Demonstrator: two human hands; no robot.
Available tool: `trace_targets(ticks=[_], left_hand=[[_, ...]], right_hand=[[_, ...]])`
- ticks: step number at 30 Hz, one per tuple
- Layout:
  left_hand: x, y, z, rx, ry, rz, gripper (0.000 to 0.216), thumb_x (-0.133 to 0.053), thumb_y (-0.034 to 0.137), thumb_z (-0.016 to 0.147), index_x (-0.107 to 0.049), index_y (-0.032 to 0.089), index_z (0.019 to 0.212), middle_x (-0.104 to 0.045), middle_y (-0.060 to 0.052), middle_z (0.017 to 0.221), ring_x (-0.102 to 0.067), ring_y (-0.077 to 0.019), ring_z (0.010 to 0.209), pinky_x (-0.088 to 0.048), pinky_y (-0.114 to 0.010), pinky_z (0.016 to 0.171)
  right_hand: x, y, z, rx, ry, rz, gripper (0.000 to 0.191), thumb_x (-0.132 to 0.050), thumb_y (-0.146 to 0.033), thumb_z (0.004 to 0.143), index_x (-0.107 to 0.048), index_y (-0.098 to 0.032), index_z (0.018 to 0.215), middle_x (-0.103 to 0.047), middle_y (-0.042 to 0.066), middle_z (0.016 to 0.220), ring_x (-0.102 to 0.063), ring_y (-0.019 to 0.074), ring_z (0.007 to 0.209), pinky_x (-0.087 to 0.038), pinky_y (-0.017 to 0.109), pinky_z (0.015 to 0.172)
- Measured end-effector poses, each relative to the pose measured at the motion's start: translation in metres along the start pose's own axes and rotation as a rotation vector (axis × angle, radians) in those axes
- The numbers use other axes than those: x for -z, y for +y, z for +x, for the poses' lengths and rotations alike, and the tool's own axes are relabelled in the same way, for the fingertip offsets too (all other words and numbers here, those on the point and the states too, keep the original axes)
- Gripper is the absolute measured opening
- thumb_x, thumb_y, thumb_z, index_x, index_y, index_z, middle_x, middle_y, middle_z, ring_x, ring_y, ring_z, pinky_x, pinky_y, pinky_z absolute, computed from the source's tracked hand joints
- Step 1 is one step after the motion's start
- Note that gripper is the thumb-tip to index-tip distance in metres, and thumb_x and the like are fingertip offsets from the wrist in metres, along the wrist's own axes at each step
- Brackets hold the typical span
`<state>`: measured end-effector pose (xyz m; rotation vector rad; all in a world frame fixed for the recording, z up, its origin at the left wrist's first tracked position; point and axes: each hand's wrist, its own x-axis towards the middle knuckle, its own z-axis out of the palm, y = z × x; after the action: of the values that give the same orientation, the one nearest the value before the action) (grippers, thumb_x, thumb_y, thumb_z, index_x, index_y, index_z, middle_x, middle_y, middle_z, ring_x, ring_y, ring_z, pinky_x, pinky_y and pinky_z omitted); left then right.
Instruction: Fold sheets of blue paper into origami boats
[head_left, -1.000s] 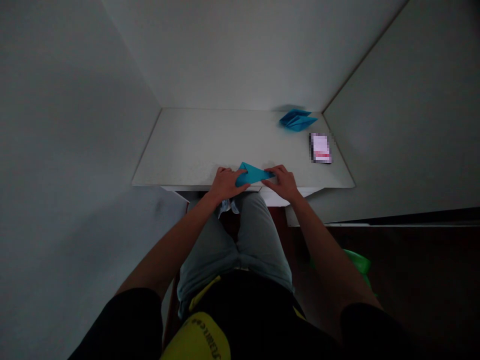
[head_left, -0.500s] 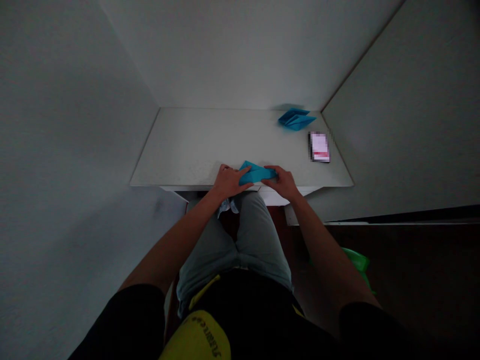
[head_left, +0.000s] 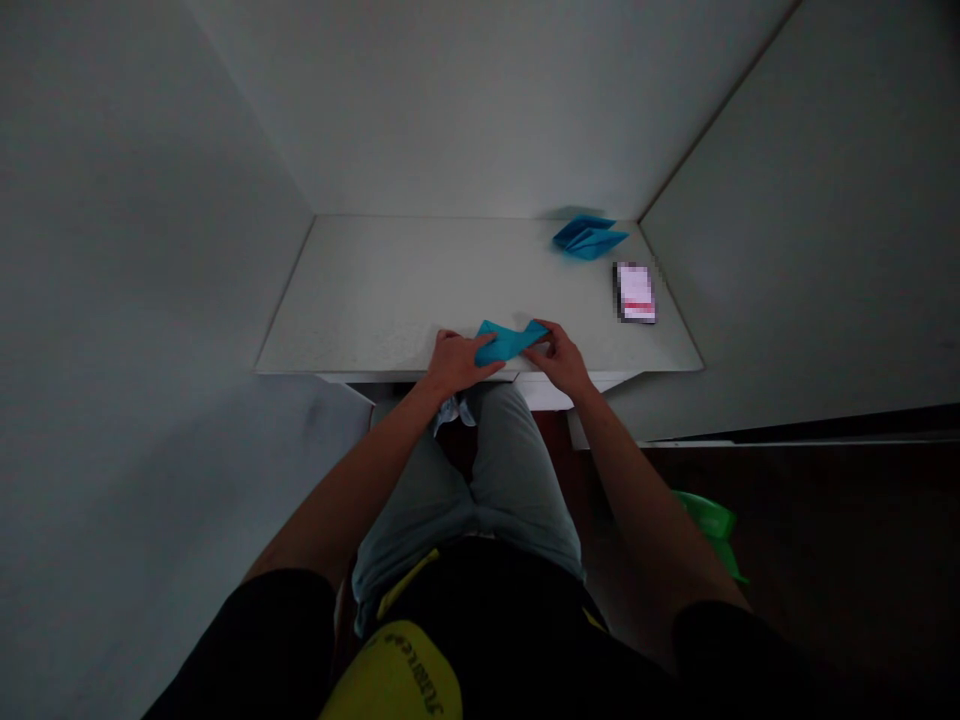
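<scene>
A folded sheet of blue paper point(head_left: 508, 343) lies at the front edge of the white table, between my two hands. My left hand point(head_left: 456, 361) grips its left end, thumb and fingers on either side of the paper. At the other end, my right hand point(head_left: 559, 358) pinches the paper's pointed right tip, which bends upward and away from me. Exact creases in the paper are too small to make out.
Toward the back right of the white table point(head_left: 390, 290) sits a folded blue paper boat point(head_left: 590, 238). A blurred phone-like object point(head_left: 635, 293) lies nearer, by the right edge. Walls enclose the table's back and sides. Something green point(head_left: 706, 520) stands on the dark floor.
My right hand has turned the right end of the blue paper up and away from me, so its top edge now dips in the middle. My left hand keeps its hold.
</scene>
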<state>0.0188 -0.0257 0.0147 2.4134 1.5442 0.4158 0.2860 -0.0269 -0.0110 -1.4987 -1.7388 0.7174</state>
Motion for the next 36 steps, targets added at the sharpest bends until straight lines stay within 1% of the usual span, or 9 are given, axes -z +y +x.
trace_targets(ticks=[7, 12, 15, 17, 19, 21, 23, 30, 36], left_hand=[[-0.001, -0.003, -0.003, 0.019, 0.012, -0.062, 0.075, -0.083, 0.062, 0.098, -0.070, 0.021, 0.159, -0.086, -0.009, 0.098, -0.081, -0.0347, 0.104, -0.043, -0.052, 0.116], [0.001, -0.015, -0.002, 0.010, 0.002, -0.198, 0.057, -0.082, 0.056, 0.100, -0.078, 0.022, 0.145, -0.078, 0.000, 0.081, -0.075, -0.0248, 0.084, -0.050, -0.049, 0.112], [0.004, -0.025, 0.004, -0.016, 0.016, -0.328, 0.050, -0.074, 0.055, 0.105, -0.079, 0.022, 0.142, -0.080, -0.005, 0.098, -0.072, -0.0201, 0.080, -0.057, -0.041, 0.099], [0.006, -0.029, 0.008, -0.026, 0.069, -0.330, 0.057, -0.076, 0.054, 0.103, -0.075, 0.022, 0.150, -0.078, -0.011, 0.127, -0.074, -0.0216, 0.092, -0.059, -0.040, 0.098], [0.007, -0.030, 0.011, -0.036, 0.110, -0.239, 0.066, -0.080, 0.053, 0.100, -0.069, 0.026, 0.160, -0.068, -0.017, 0.153, -0.073, -0.0296, 0.120, -0.055, -0.047, 0.112], [0.006, -0.028, 0.012, -0.064, 0.085, -0.140, 0.069, -0.077, 0.052, 0.103, -0.063, 0.029, 0.166, -0.059, -0.016, 0.169, -0.060, -0.0372, 0.149, -0.045, -0.055, 0.126], [0.004, -0.025, 0.012, -0.086, 0.032, -0.096, 0.067, -0.068, 0.050, 0.110, -0.055, 0.030, 0.173, -0.054, -0.014, 0.177, -0.047, -0.0381, 0.163, -0.037, -0.057, 0.133], [0.002, -0.022, 0.011, -0.070, 0.012, -0.069, 0.059, -0.050, 0.046, 0.117, -0.056, 0.021, 0.171, -0.060, -0.016, 0.173, -0.052, -0.0338, 0.162, -0.035, -0.051, 0.134], [0.003, -0.023, 0.011, -0.093, 0.004, -0.081, 0.051, -0.046, 0.037, 0.119, -0.062, 0.023, 0.166, -0.063, -0.013, 0.171, -0.054, -0.0318, 0.162, -0.038, -0.052, 0.134]], right_hand=[[-0.009, -0.001, 0.000, -0.042, 0.067, -0.099, 0.069, -0.078, -0.044, 0.088, -0.063, -0.027, 0.153, -0.088, 0.004, 0.111, -0.070, 0.0229, 0.068, -0.061, 0.044, 0.082], [-0.016, -0.003, -0.001, -0.053, 0.120, -0.100, 0.062, -0.076, -0.046, 0.092, -0.064, -0.028, 0.150, -0.088, 0.003, 0.111, -0.070, 0.0227, 0.068, -0.061, 0.046, 0.088], [-0.017, -0.003, -0.001, -0.052, 0.123, -0.072, 0.058, -0.075, -0.047, 0.092, -0.065, -0.029, 0.147, -0.089, 0.003, 0.111, -0.069, 0.0223, 0.067, -0.061, 0.044, 0.085], [-0.016, -0.002, -0.001, -0.047, 0.115, -0.052, 0.057, -0.075, -0.047, 0.093, -0.065, -0.030, 0.146, -0.089, 0.002, 0.111, -0.068, 0.0218, 0.066, -0.061, 0.043, 0.082], [-0.014, -0.001, 0.000, -0.051, 0.105, -0.043, 0.058, -0.075, -0.048, 0.093, -0.064, -0.030, 0.147, -0.088, 0.003, 0.111, -0.068, 0.0214, 0.066, -0.060, 0.042, 0.080], [-0.013, 0.001, 0.001, -0.052, 0.089, -0.044, 0.061, -0.073, -0.049, 0.094, -0.061, -0.028, 0.151, -0.087, 0.003, 0.112, -0.070, 0.0214, 0.069, -0.060, 0.040, 0.078], [-0.014, 0.002, 0.002, -0.043, 0.074, -0.052, 0.067, -0.071, -0.049, 0.097, -0.055, -0.028, 0.158, -0.086, 0.004, 0.113, -0.072, 0.0216, 0.073, -0.059, 0.039, 0.076], [-0.029, -0.008, 0.008, -0.081, 0.139, 0.082, 0.104, -0.075, -0.049, 0.093, -0.020, -0.024, 0.179, -0.088, 0.008, 0.117, -0.075, 0.0240, 0.075, -0.063, 0.042, 0.078], [-0.033, -0.017, 0.017, -0.134, 0.117, -0.035, 0.107, -0.082, -0.051, 0.088, -0.028, -0.024, 0.175, -0.089, 0.009, 0.117, -0.080, 0.0296, 0.081, -0.064, 0.051, 0.090]])
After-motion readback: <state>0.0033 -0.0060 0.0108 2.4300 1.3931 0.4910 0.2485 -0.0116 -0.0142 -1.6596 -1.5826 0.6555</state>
